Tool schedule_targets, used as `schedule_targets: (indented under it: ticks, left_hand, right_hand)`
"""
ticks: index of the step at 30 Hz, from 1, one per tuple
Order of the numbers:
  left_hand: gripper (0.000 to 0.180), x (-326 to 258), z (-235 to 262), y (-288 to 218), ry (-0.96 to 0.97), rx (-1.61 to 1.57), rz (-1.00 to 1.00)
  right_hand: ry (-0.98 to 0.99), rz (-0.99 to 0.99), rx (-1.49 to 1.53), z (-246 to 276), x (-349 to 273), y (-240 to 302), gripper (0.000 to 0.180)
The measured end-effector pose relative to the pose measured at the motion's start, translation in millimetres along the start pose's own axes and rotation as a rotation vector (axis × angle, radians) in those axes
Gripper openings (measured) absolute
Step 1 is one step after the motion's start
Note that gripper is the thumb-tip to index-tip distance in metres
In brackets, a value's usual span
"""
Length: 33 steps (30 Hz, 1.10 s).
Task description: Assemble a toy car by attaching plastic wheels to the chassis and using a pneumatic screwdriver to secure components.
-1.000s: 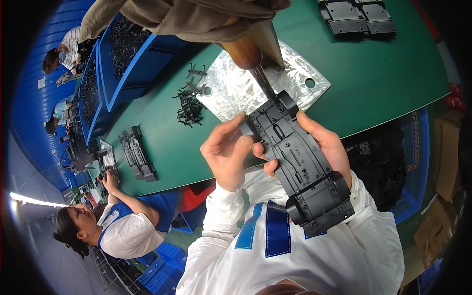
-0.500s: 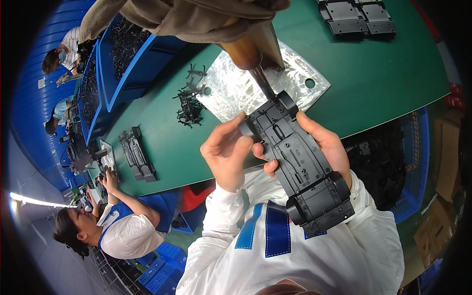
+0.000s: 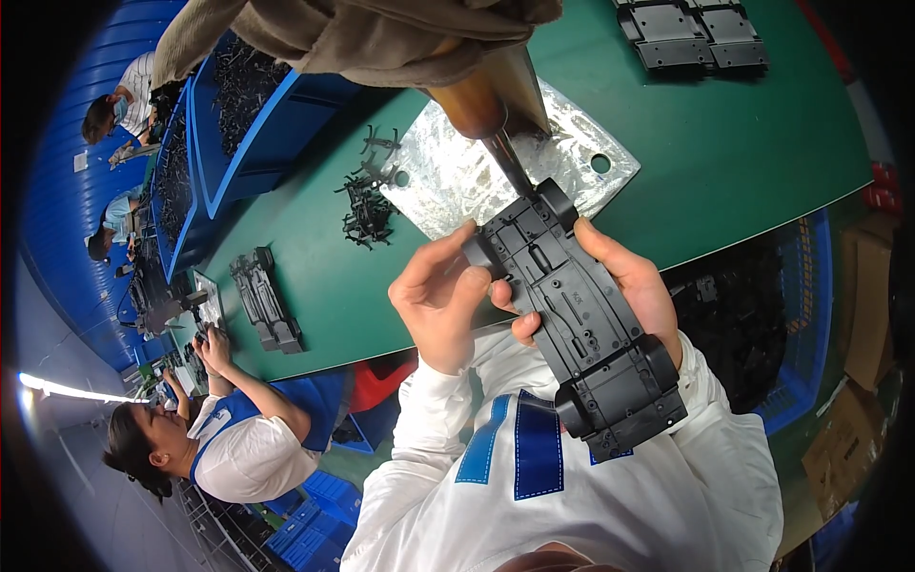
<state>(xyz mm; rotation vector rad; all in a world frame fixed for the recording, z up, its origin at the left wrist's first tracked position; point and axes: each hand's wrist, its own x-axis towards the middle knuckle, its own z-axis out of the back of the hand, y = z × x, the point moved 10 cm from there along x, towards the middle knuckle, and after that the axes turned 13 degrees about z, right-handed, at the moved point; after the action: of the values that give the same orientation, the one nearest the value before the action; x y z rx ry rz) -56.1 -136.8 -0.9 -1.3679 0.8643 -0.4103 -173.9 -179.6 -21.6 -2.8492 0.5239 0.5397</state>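
Between my hands is a black plastic toy car chassis, tilted, with a wheel-like round part at each corner. My left hand pinches the wheel at its upper left corner, and other fingertips touch its side edge. Along the opposite side my right hand wraps the edge, its thumb near the upper right wheel. The metal tip of a mounted tool with an amber collar reaches down to the chassis's far end; whether it touches is hard to see. Beneath lies a shiny metal plate with round holes.
Small black clip-like parts are heaped left of the plate. Another chassis lies farther left, more black chassis pieces at the far right. Blue bins hold small parts; a blue crate stands at right. A co-worker sits at left.
My hands and the chassis have hardly moved. The co-worker's hands at left have shifted slightly.
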Motion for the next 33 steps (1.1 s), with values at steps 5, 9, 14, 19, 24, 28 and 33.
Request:
schedule_targets:
  ticks: [5,9,14,19,24,28,33]
  left_hand:
    - [0.033,2.1,7.0,8.2,-0.006,0.017,0.003]
    - [0.034,1.1,5.5,10.5,-0.018,0.019,0.024]
    - [0.035,0.8,8.9,7.9,-0.016,0.019,0.041]
    - [0.037,0.5,12.9,13.0,-0.029,0.021,0.081]
    - [0.037,2.1,14.6,18.5,-0.028,0.022,0.108]
    - [0.037,-0.5,14.0,14.2,-0.039,0.02,0.09]
    - [0.039,-0.1,10.3,5.8,-0.084,0.103,-0.006]
  right_hand:
    - [-0.003,-0.024,0.026,-0.3,-0.9,-0.9,0.058]
    - [-0.035,-0.042,0.062,1.6,-1.4,-2.9,0.058]
    - [0.022,-0.047,0.083,-0.4,-1.4,-1.5,0.058]
    - [0.014,-0.002,0.052,-0.4,-1.4,0.9,0.058]
    - [0.025,-0.018,0.09,-0.2,-0.3,0.1,0.057]
    - [0.018,-0.025,0.101,-2.8,-1.1,-0.4,0.056]
    - [0.044,-0.021,0.086,-3.4,-0.5,-0.1,0.054]
